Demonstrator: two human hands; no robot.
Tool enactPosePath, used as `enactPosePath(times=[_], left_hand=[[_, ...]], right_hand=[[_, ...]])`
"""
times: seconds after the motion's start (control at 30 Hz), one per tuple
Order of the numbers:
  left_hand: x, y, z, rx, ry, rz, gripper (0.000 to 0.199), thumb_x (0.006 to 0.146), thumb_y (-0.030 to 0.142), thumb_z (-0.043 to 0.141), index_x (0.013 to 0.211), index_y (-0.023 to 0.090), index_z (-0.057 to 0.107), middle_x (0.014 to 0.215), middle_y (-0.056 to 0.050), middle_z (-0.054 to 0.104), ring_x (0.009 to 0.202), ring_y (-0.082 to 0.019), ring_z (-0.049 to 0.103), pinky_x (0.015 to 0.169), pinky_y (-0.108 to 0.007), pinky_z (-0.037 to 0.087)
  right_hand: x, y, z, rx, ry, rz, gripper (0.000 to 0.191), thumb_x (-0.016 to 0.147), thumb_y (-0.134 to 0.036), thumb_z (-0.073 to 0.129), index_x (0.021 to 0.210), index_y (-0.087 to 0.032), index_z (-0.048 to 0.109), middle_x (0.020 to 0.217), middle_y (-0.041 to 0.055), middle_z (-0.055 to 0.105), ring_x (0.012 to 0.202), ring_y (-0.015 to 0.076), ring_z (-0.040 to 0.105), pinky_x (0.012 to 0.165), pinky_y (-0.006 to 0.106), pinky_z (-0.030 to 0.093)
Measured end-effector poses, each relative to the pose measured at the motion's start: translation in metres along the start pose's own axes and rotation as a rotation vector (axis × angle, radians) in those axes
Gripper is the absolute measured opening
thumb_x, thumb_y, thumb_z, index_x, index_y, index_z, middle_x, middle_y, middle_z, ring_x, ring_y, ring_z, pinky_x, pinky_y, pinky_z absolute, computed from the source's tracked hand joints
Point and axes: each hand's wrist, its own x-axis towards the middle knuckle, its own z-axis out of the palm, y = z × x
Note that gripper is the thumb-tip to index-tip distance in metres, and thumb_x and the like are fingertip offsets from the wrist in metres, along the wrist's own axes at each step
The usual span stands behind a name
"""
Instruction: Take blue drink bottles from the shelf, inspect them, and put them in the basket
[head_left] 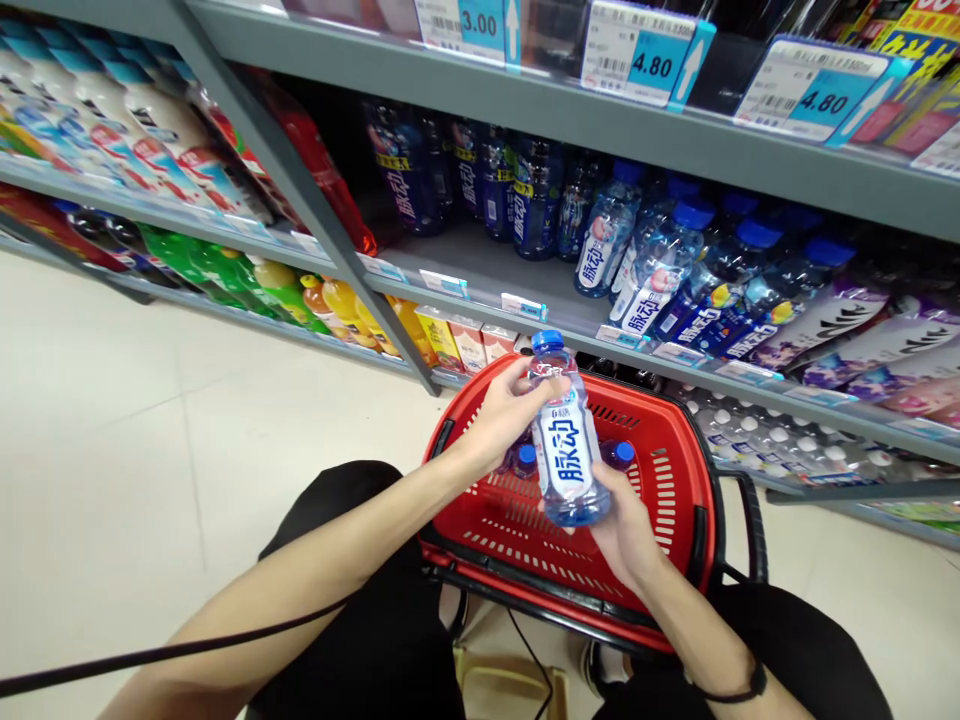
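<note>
A clear drink bottle [566, 450] with a blue cap and a white label is held up above a red shopping basket [480, 540]. My left hand [514, 410] is closed around its upper part, just under the cap. Lower down, my right hand [622, 520] grips the bottle near its base, with some fingers hidden behind it. Beneath, inside the basket, the blue caps of two more bottles show, one on the left [525, 458] and one on the right [619, 453].
Ahead, a shelf [480, 262] carries similar bottles [660, 265], with darker ones [401, 170] further back at left. Price tags [637, 52] line the shelf edge above. The basket's black handle [750, 520] sticks out at right. A black cord [180, 648] crosses my left forearm.
</note>
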Motion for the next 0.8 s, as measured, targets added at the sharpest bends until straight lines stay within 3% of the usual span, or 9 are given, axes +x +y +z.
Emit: enactPosePath(times=[0.1, 0.2, 0.3, 0.47, 0.63, 0.8], left_hand=[[0.006, 0.003, -0.004, -0.086, 0.048, -0.02, 0.046, 0.075, 0.037, 0.088, 0.11, 0.016, 0.068, 0.094, -0.006, 0.076, 0.077, -0.017, 0.07, 0.076, -0.031, 0.053], [0.01, 0.001, -0.01, -0.107, 0.048, -0.028, 0.037, 0.077, 0.038, 0.086, 0.101, 0.015, 0.069, 0.093, -0.006, 0.075, 0.078, -0.016, 0.068, 0.076, -0.03, 0.051], [0.012, -0.001, -0.016, -0.098, 0.042, -0.052, 0.032, 0.08, 0.04, 0.083, 0.096, 0.015, 0.07, 0.088, -0.005, 0.074, 0.075, -0.016, 0.066, 0.074, -0.031, 0.05], [0.014, 0.006, -0.02, -0.161, -0.079, -0.098, 0.027, 0.082, 0.042, 0.074, 0.09, 0.016, 0.07, 0.082, -0.003, 0.073, 0.073, -0.016, 0.064, 0.074, -0.03, 0.049], [0.015, 0.017, -0.023, -0.218, -0.099, -0.123, 0.036, 0.082, 0.046, 0.072, 0.102, 0.016, 0.071, 0.095, -0.006, 0.079, 0.082, -0.021, 0.071, 0.085, -0.036, 0.052], [0.014, 0.029, -0.027, -0.23, -0.113, -0.082, 0.047, 0.084, 0.051, 0.066, 0.113, 0.014, 0.071, 0.104, -0.011, 0.081, 0.094, -0.026, 0.075, 0.095, -0.041, 0.054]], right_hand=[[-0.001, -0.005, 0.005, 0.12, -0.15, -0.035, 0.046, 0.095, -0.055, 0.058, 0.116, -0.018, 0.074, 0.11, 0.0135, 0.079, 0.085, 0.0277, 0.075, 0.058, 0.032, 0.049], [-0.002, -0.006, 0.008, 0.171, -0.242, -0.005, 0.048, 0.097, -0.056, 0.053, 0.113, -0.016, 0.075, 0.103, 0.0146, 0.079, 0.078, 0.0257, 0.074, 0.064, 0.034, 0.051], [-0.002, -0.002, 0.008, 0.122, -0.256, 0.005, 0.049, 0.096, -0.057, 0.055, 0.112, -0.015, 0.074, 0.104, 0.0158, 0.078, 0.082, 0.0273, 0.074, 0.074, 0.039, 0.055], [-0.002, 0.007, 0.004, -0.094, -0.089, -0.148, 0.05, 0.09, -0.054, 0.072, 0.126, -0.02, 0.064, 0.104, 0.0105, 0.078, 0.079, 0.0268, 0.074, 0.076, 0.044, 0.06], [-0.003, 0.012, -0.002, -0.411, 0.107, -0.361, 0.074, 0.076, -0.039, 0.089, 0.139, -0.024, 0.054, 0.13, 0.0114, 0.069, 0.119, 0.029, 0.067, 0.106, 0.045, 0.054], [0.0, 0.011, -0.011, -0.746, 0.261, -0.558, 0.081, 0.076, -0.034, 0.089, 0.143, -0.024, 0.046, 0.122, 0.0099, 0.063, 0.111, 0.0274, 0.067, 0.099, 0.044, 0.058]])
